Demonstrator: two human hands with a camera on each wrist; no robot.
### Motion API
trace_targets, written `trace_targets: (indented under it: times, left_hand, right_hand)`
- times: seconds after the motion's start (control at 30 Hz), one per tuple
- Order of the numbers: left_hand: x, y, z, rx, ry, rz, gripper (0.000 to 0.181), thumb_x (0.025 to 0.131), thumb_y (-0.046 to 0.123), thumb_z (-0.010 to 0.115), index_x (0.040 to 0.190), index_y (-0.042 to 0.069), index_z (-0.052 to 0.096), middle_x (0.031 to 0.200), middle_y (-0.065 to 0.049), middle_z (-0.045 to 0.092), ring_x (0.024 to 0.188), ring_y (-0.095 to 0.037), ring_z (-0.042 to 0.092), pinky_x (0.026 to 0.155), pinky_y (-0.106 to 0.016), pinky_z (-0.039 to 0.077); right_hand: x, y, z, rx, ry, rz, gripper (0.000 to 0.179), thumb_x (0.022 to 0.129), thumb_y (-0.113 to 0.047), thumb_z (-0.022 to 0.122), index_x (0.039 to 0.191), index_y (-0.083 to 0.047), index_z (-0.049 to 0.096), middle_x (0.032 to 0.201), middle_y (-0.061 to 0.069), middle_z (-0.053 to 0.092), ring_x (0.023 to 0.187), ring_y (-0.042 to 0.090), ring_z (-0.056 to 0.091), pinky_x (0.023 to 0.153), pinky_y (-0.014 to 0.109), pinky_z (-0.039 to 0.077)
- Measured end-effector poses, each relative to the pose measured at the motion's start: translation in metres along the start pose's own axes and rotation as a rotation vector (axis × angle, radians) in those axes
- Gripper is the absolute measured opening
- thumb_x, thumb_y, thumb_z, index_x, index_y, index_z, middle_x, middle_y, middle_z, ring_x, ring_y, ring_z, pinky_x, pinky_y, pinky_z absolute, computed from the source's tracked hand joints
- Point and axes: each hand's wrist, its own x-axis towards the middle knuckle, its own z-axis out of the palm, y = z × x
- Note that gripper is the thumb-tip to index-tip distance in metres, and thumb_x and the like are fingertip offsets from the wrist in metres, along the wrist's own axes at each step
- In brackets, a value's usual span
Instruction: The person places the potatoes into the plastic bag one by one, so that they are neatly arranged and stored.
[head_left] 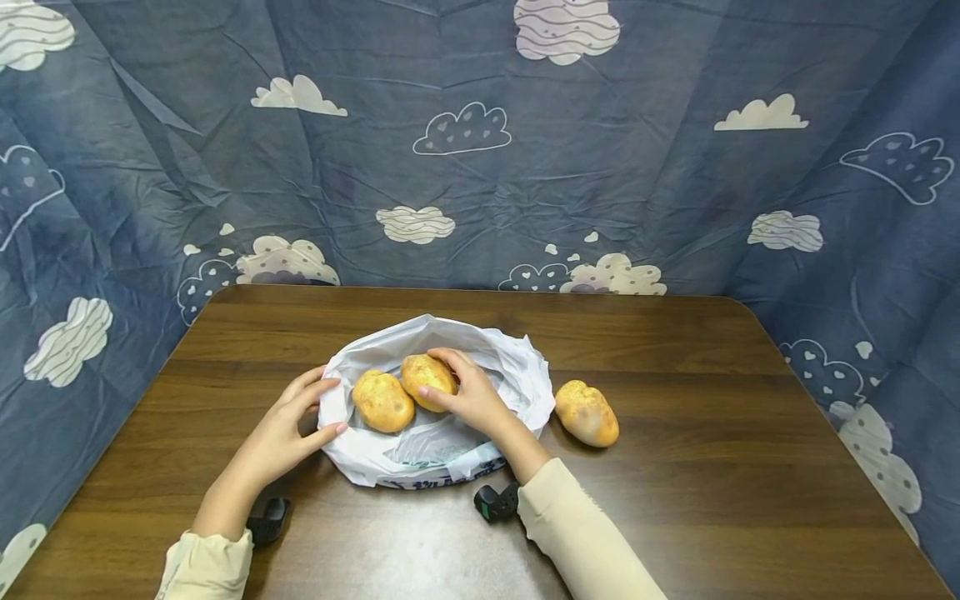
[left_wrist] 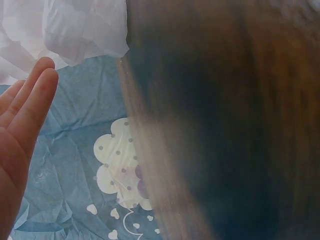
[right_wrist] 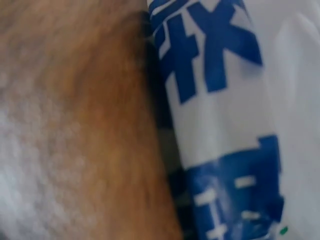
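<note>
A white plastic bag (head_left: 531, 375) lies with its mouth spread wide in the middle of the head view. Inside it, my right hand (head_left: 480, 402) holds a yellow potato (head_left: 424, 377) between thumb and fingers. Another potato (head_left: 381, 402) rests against its left side. At the bag's left rim is my left hand (head_left: 281, 429), thumb and fingers apart, fingertips at the plastic. In the left wrist view, that hand's fingers (left_wrist: 37, 107) look straight beside the white plastic (left_wrist: 85, 32). Blue print on the bag (right_wrist: 225, 115) fills the right wrist view's right half; the right hand is out of that view.
A third potato (head_left: 587, 414) lies on the brown wooden table (head_left: 712, 467), just right of the bag. Behind the table's far edge hangs a blue curtain (head_left: 360, 183) with cloud patterns. Black devices (head_left: 495, 503) are on both wrists.
</note>
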Motion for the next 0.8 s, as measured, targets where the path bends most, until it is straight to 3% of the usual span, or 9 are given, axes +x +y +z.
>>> trace_targets:
  times: [0.1, 0.23, 0.5, 0.8]
  left_hand:
    - [-0.0004, -0.0002, -0.0001, 0.000, 0.000, 0.000, 0.056, 0.072, 0.004, 0.074, 0.121, -0.005, 0.049, 0.130, -0.020, 0.037, 0.103, -0.029, 0.050, 0.086, -0.023, 0.046]
    - [-0.0008, -0.0003, -0.0001, -0.003, 0.001, -0.004, 0.056, 0.072, 0.003, 0.074, 0.121, -0.005, 0.049, 0.130, -0.020, 0.037, 0.102, -0.029, 0.050, 0.083, -0.038, 0.047]
    - [-0.0001, 0.0020, -0.0005, -0.012, 0.003, 0.002, 0.055, 0.072, 0.003, 0.074, 0.121, -0.005, 0.049, 0.130, -0.020, 0.037, 0.103, -0.029, 0.050, 0.083, -0.040, 0.047]
    - [0.0000, 0.0018, -0.0008, -0.006, 0.003, -0.002, 0.055, 0.072, 0.003, 0.074, 0.121, -0.005, 0.049, 0.130, -0.020, 0.037, 0.102, -0.029, 0.051, 0.082, -0.040, 0.047]
  right_hand:
    - [-0.0002, 0.0004, 0.0010, 0.002, -0.006, 0.021, 0.054, 0.079, -0.027, 0.069, 0.124, -0.005, 0.048, 0.122, 0.007, 0.051, 0.111, 0.018, 0.046, 0.094, 0.032, 0.040]
    - [-0.0012, 0.0009, 0.0015, -0.009, -0.032, 0.057, 0.056, 0.079, -0.028, 0.069, 0.126, -0.006, 0.047, 0.123, 0.008, 0.050, 0.110, 0.018, 0.046, 0.094, 0.032, 0.041]
    - [-0.0034, 0.0004, 0.0010, 0.031, -0.075, 0.094, 0.057, 0.081, -0.028, 0.067, 0.129, -0.007, 0.044, 0.126, 0.010, 0.046, 0.106, 0.020, 0.049, 0.090, 0.032, 0.044]
    - [-0.0048, 0.0021, 0.0000, 0.126, -0.039, 0.048, 0.055, 0.082, -0.022, 0.066, 0.128, -0.002, 0.043, 0.124, 0.011, 0.048, 0.111, 0.021, 0.046, 0.096, 0.033, 0.040]
